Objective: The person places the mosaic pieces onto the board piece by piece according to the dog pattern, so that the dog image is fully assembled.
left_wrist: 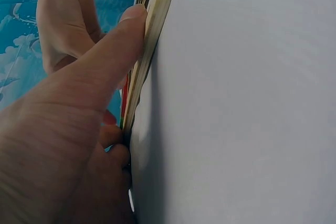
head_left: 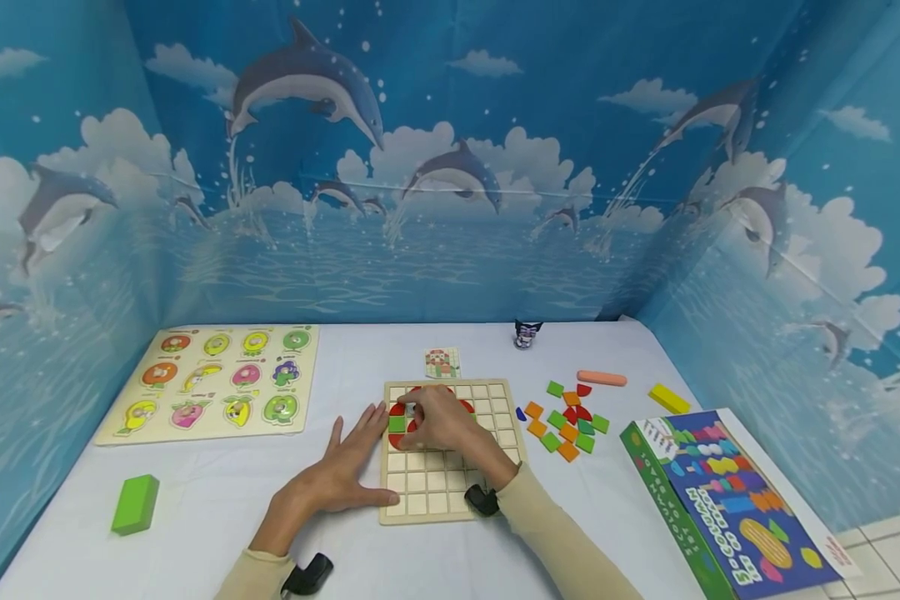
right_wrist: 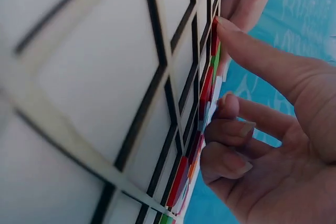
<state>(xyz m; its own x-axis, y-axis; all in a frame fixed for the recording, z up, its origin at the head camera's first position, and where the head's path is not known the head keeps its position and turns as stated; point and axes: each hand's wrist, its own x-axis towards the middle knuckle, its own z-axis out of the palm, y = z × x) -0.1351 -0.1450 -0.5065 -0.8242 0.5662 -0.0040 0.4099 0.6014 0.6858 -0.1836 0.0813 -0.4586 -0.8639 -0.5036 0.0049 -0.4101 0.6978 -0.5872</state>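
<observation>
From the head, we look forward and down from well back, with the worktop (head_left: 390,567) below us, the dolphin curtain (head_left: 435,258) ahead, and both hands, left hand (head_left: 337,479) and right hand (head_left: 446,421), around the grid board (head_left: 427,483). At the left wrist, we sit close and low, rolled sideways: the board's edge runs steeply up the frame, the pale worktop fills the right, and the left hand looms at left. At the right wrist, we skim the board very near, also rolled, its slats large at left. Our two wrist views share the board, the curtain and parts of both hands.
</observation>
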